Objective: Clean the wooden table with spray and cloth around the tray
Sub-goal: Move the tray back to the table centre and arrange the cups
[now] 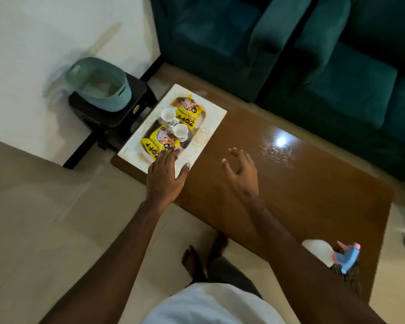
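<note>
Tray [211, 129] lies at the table's [290, 195] 10 o'clock end, long axis 7 to 1. Left hand [165, 178] rests flat on its near corner; right hand [241, 171] hovers, fingers spread. Spray [323, 252] at 5; sofa [337, 73] at 1.

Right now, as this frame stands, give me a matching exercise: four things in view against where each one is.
1 tray
2 spray bottle
3 left hand
4 right hand

a over bare table wood, fingers spread
b on the tray's near end
c table end beside the black stool
d the table's other end

Pairs: 1-c; 2-d; 3-b; 4-a
</note>
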